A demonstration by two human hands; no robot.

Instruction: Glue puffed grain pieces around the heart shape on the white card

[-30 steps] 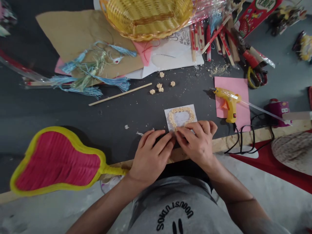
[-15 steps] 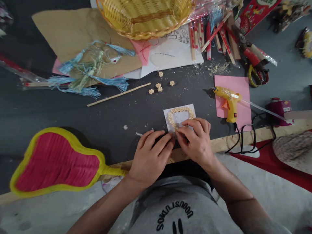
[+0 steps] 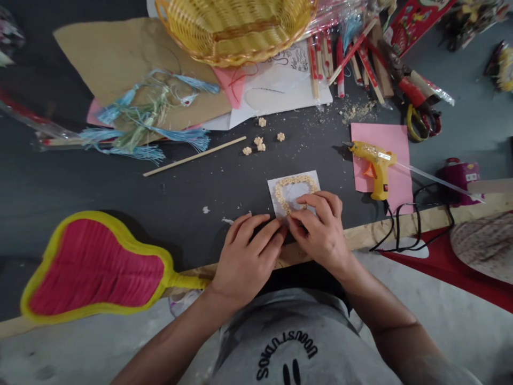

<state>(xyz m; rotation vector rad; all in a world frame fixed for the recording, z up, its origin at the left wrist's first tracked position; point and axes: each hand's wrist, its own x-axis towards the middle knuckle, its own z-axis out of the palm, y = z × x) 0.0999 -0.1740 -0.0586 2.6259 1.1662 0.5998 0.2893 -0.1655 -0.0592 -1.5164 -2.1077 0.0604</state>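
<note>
A small white paper (image 3: 273, 193) lies near the table's front edge. On it is a loop of small pale, flower-shaped pieces (image 3: 282, 199), its near side covered by my fingers. My right hand (image 3: 323, 230) bends over the loop's near right part with its fingers closed in a pinch; what lies between the fingertips is hidden. Flat on the table edge rests my left hand (image 3: 248, 254), fingers stretched and slightly apart, their tips at the paper's lower left corner. Several loose pale pieces (image 3: 259, 144) are scattered beyond the paper.
A yellow glue gun (image 3: 377, 163) lies on pink paper (image 3: 360, 179) at right, with scissors (image 3: 419, 123) behind. A thin wooden stick (image 3: 194, 156), blue tassels (image 3: 140, 128) and a wicker basket (image 3: 240, 45) lie farther back. A pink-and-yellow fan (image 3: 100, 267) overhangs the front edge at left.
The whole view has shifted slightly. Both hands keep nearly the same place and pose at the paper; no other thing has visibly moved.
</note>
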